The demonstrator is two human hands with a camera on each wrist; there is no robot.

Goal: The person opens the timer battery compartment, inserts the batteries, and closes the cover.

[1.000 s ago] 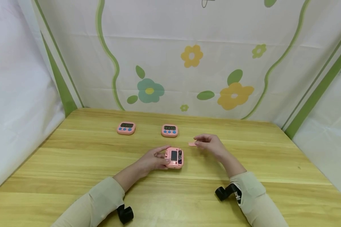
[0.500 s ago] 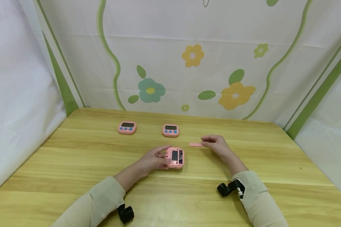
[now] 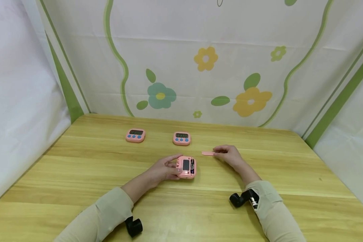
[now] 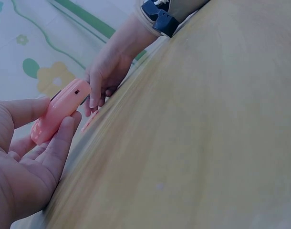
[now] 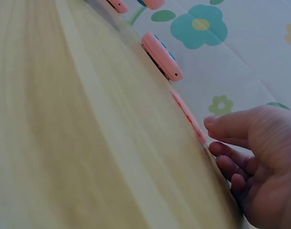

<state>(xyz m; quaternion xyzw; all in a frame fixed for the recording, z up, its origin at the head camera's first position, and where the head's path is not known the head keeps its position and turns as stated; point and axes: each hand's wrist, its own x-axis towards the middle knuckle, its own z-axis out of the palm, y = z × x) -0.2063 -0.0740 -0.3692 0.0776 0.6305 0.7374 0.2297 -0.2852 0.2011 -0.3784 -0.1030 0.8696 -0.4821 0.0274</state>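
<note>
My left hand (image 3: 160, 173) grips a pink digital timer (image 3: 186, 164) by its left side, thumb on one face and fingers behind. The timer's back faces up, with its battery compartment uncovered and a dark battery (image 3: 192, 166) inside. In the left wrist view the timer (image 4: 59, 112) is tilted above the table. A thin pink battery cover (image 3: 207, 153) lies flat on the wood to the right. At its right end are the fingertips of my right hand (image 3: 230, 156). The right wrist view shows a gap between the thumb and index finger beside the cover (image 5: 187, 114).
Two more pink timers with blue buttons lie face up farther back, a left one (image 3: 135, 135) and a middle one (image 3: 182, 138). Behind the wooden table (image 3: 181, 208) hangs a white cloth (image 3: 181, 67) with printed flowers. Both wrists carry black camera mounts.
My right hand has slid right along the cover, uncovering more of it, then moved slightly back left. The cover stays in place. The left hand keeps the timer where it was.
</note>
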